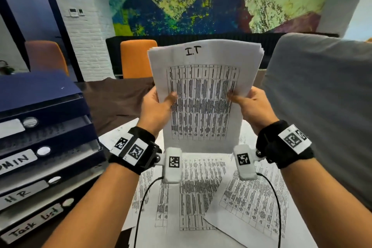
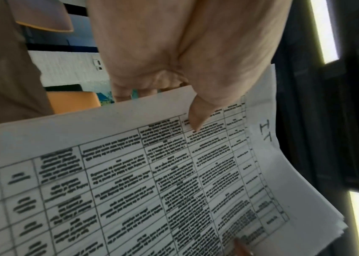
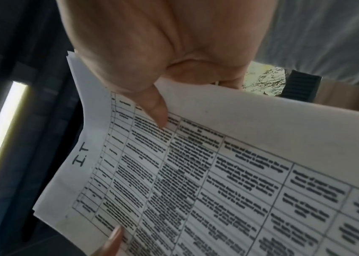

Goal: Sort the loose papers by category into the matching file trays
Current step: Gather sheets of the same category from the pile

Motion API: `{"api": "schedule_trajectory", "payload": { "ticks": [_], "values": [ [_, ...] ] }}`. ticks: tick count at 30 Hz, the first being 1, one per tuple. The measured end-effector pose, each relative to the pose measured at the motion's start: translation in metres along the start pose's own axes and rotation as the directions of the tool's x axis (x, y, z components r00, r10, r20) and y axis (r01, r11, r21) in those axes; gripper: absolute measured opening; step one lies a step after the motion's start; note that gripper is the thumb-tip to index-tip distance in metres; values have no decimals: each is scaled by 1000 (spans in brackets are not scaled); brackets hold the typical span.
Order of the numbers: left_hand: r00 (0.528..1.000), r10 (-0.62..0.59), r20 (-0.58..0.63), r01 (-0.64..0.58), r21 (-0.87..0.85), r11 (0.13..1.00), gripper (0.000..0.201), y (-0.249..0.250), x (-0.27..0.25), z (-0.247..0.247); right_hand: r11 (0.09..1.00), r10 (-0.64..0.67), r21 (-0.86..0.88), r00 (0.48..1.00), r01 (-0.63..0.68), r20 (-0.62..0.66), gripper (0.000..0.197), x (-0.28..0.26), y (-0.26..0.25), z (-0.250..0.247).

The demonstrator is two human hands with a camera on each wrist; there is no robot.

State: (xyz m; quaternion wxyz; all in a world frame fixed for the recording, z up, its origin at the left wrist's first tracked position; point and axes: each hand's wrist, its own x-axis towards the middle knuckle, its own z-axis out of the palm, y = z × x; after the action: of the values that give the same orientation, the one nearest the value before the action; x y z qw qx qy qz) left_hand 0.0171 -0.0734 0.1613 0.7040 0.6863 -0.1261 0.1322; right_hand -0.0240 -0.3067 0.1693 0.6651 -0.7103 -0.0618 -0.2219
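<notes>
Head view: left hand [image 1: 156, 104] and right hand [image 1: 251, 104] each pinch a side of the "I.T" stack [image 1: 203, 94], held upright above loose papers [image 1: 201, 193]; trays [image 1: 42, 147] at left.

Both hands, left [image 1: 156, 104] and right [image 1: 254, 105], raised, thumbs pinching inward.

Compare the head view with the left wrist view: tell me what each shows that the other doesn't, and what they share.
Only the head view shows the file trays labelled ADMIN, HR and Task list, the loose papers on the table, and the whole right hand holding the stack's right edge. Only the left wrist view shows ceiling lights and the left hand's fingers behind the sheets. Both show the left hand with its thumb on the front of the "I.T" stack, and an orange chair.
</notes>
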Motion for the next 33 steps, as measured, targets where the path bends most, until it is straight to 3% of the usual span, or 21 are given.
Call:
{"api": "schedule_trajectory", "payload": {
  "ticks": [2, 7, 13, 16, 18, 22, 26, 29, 33],
  "values": [
    [999, -47, 1, 47, 15, 999, 28, -12, -6, -4, 998, 38, -49, 999, -37, 21, 28, -7, 11, 2],
    [982, -182, 54, 176, 110, 978, 32, -42, -21, 0, 951, 294, -119, 954, -286, 61, 22, -24, 57, 2],
    [1000, -25, 15, 24, 92, 995, 32, 1, 1, 4, 981, 193, -6, 981, -193, 21, 26, 0, 13, 3],
    [1000, -10, 13, 9, 86, 996, 31, -5, -2, -1, 976, 215, 18, 976, -215, 33, 26, -3, 16, 4],
    [998, -69, 13, 66, 161, 985, 29, -30, -10, -5, 954, 298, -46, 953, -296, 46, 26, -14, 44, 7],
    [963, -263, 54, 234, 312, 921, 30, -83, -32, -9, 852, 505, -203, 860, -483, 74, 21, -35, 103, 10],
    [939, -342, 38, 311, 335, 890, 34, -100, -40, -10, 803, 582, -229, 807, -550, 102, 16, -39, 119, 9],
    [928, -371, 2, 358, 267, 895, 35, -95, -40, -13, 811, 569, -246, 815, -531, 115, 17, -39, 119, 10],
    [945, -326, -24, 323, 218, 921, 35, -77, -39, -30, 863, 494, -191, 860, -467, 129, 17, -34, 108, 20]
  ]
}}
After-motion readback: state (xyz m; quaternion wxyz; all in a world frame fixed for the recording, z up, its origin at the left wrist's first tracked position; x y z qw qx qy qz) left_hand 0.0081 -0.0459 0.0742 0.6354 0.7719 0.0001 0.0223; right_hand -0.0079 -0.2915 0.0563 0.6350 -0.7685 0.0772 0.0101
